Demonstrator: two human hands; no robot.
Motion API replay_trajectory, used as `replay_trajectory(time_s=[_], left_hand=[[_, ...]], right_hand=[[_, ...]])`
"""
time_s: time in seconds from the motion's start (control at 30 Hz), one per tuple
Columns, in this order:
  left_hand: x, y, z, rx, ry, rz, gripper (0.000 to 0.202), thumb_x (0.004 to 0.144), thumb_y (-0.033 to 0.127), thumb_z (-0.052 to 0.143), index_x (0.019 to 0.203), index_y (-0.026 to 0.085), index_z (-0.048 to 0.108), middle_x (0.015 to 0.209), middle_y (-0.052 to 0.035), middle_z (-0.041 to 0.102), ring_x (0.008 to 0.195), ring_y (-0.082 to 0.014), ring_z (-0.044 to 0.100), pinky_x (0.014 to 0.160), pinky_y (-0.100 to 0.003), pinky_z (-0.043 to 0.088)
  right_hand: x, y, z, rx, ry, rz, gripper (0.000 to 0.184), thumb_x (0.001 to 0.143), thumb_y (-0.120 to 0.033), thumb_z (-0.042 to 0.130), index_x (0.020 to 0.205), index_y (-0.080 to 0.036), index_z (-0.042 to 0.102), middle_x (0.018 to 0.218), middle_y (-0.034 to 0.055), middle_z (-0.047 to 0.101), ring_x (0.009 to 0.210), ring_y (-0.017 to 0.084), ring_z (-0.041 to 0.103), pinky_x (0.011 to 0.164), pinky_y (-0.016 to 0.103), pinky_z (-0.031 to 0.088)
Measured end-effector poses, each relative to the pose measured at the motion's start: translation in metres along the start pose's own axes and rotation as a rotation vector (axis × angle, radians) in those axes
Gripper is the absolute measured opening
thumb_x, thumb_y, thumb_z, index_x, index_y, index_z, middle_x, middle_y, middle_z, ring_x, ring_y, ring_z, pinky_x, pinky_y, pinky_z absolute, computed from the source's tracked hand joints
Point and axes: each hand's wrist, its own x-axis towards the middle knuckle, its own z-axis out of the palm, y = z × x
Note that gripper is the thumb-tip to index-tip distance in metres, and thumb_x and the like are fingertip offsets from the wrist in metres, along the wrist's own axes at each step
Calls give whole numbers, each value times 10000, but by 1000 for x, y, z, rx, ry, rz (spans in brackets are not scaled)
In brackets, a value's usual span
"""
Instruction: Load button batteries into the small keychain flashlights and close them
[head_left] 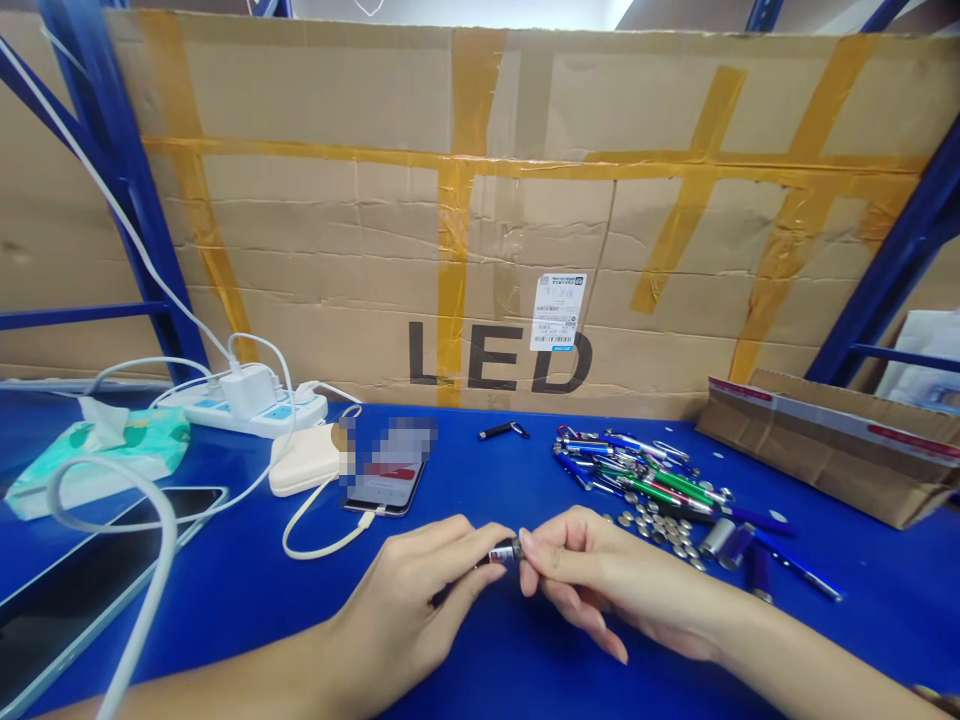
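Low in the middle of the head view, my left hand (424,590) pinches a small black cylinder (502,552) with a pale label between thumb and fingers. My right hand (574,565) has its thumb and index finger closed on the cylinder's right end, while its other fingers hang loosely curled. Much of the cylinder is hidden by my fingers, so its exact kind cannot be made out. Just beyond my right hand lie several button cells (660,525) and a heap of metallic pen-shaped lights (645,470) in blue, green and silver.
A small black torch (502,431) with a clip lies farther back. To the left are a lit phone (386,485), a cream power bank (304,460), a power strip (247,410), tissues (97,460), a dark tablet-like device (90,570) and loose cables. An open cardboard box (832,445) stands right.
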Motion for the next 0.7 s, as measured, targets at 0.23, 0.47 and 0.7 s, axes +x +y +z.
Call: replay_trajectory(time_s=[0.23, 0.47, 0.7], left_hand=[[0, 2, -2, 6, -39, 56, 306, 918, 121, 389, 1166, 234, 525, 756, -7, 534, 681, -127, 504, 645, -202, 428], [6, 6, -4, -44, -49, -96, 220, 907, 149, 421, 869, 180, 635, 669, 4, 533, 602, -112, 491, 564, -190, 374], [9, 5, -4, -103, -57, -146, 220, 899, 166, 436, 777, 155, 619, 619, 17, 514, 549, -101, 470, 510, -180, 346]], right_hand=[[2, 5, 2, 7, -58, 35, 427, 706, -537, 623, 727, -111, 613, 443, -81, 433, 329, 15, 369, 288, 101, 371], [6, 12, 4, -580, 267, -252, 411, 759, -536, 563, 676, -133, 569, 526, -32, 489, 408, 62, 450, 365, 169, 388], [-2, 7, -4, -1552, 271, -884, 385, 962, -281, 270, 744, -151, 559, 670, 18, 516, 564, 104, 443, 487, 227, 301]])
